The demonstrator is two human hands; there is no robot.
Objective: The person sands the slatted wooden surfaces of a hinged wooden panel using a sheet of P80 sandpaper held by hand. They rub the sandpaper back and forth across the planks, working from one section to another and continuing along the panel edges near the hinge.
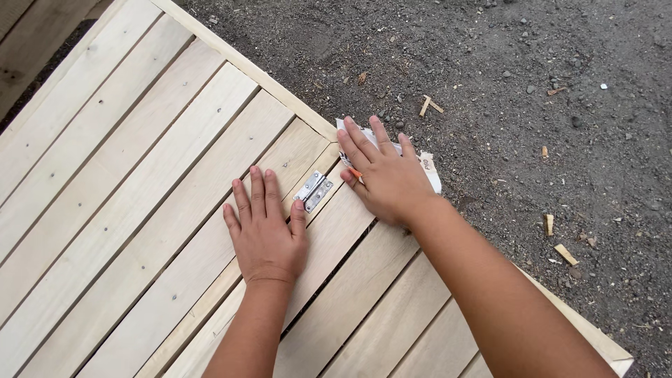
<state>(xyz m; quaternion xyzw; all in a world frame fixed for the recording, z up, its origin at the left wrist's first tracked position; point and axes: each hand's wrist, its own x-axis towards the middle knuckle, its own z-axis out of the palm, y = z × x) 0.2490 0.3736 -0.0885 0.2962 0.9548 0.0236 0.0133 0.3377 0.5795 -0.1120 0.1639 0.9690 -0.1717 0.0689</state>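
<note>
A pale wooden slatted panel lies flat on dark ground. A small silver hinge rests on a slat near the panel's framed edge. My left hand lies flat on the slats, its thumb just beside the hinge. My right hand presses flat on a white sheet of sandpaper at the panel's edge, fingers spread. A small orange thing shows by its index finger.
Dark gravelly soil surrounds the panel at the right and top. Wood chips and splinters lie scattered on it. The panel's corner ends at the lower right.
</note>
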